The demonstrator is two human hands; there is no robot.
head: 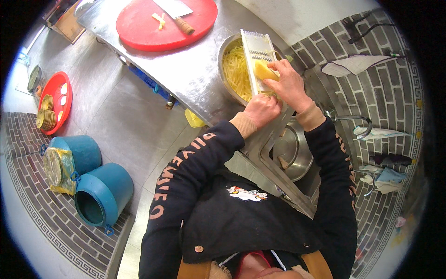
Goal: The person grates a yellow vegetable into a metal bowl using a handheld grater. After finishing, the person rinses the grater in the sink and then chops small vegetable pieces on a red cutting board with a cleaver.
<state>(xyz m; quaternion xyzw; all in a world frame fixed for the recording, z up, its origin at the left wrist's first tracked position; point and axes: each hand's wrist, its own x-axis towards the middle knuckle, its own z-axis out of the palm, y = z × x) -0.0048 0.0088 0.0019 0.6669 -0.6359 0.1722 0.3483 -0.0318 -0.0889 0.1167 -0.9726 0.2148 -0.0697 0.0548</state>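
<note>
A white mandoline grater (259, 45) with metal teeth lies across the rim of a round steel bowl (223, 52). Its near end is gripped by my left hand (262, 111), which is closed like a fist. My right hand (292, 83) holds a yellow piece of peeled vegetable (263, 70), probably potato, against the grater's face. Pale yellow shreds (237, 71) fill the bowl to the left of the grater. A few shreds cling near the teeth.
A red round cutting board (146, 38) on the steel counter (167, 66) holds a wooden-handled cleaver (183, 25) and cut strips (159, 21). A sink with a steel basin (303, 158) and faucet (364, 122) lies right. Blue barrels (116, 190) and a red tub (68, 108) stand left.
</note>
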